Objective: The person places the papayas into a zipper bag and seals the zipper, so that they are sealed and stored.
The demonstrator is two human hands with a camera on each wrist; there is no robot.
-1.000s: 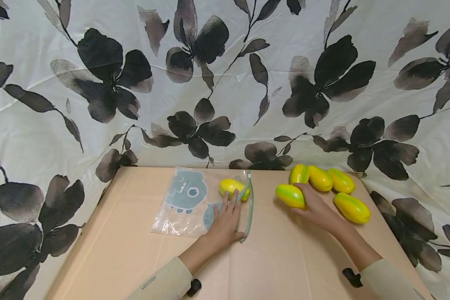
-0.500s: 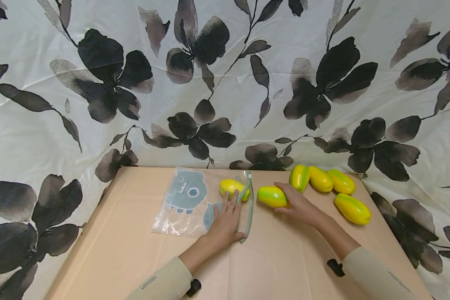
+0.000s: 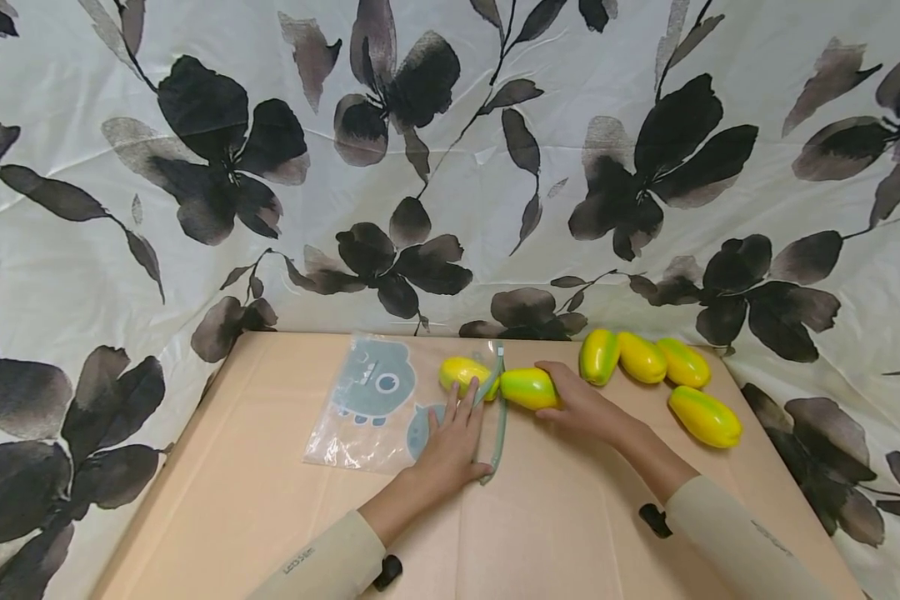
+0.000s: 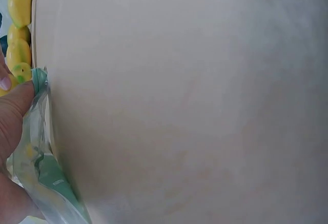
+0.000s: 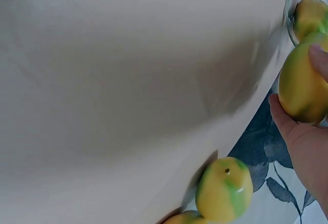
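A clear zip bag (image 3: 348, 446) with blue cartoon prints and a green zip edge lies flat on the board. One yellow-green mango (image 3: 457, 372) is inside it near the mouth. My left hand (image 3: 446, 450) rests on the bag with fingers spread and straight, the thumb at the green edge; the upper green strip is drawn back under the fingertips. My right hand (image 3: 581, 408) grips another mango (image 3: 527, 389) from its right end. That mango's left end is at the bag's mouth, close to the one inside. In the right wrist view the held mango (image 5: 300, 88) sits between thumb and fingers.
Several more mangoes, such as an upright one (image 3: 598, 357) and a lower one (image 3: 705, 417), lie at the board's back right. The tan board (image 3: 540, 525) ends at a white cloth (image 3: 495, 208) with dark flowers, which rises behind.
My right hand has carried its mango leftward from the group of mangoes to the bag's mouth. My left hand and the bag have stayed in place.
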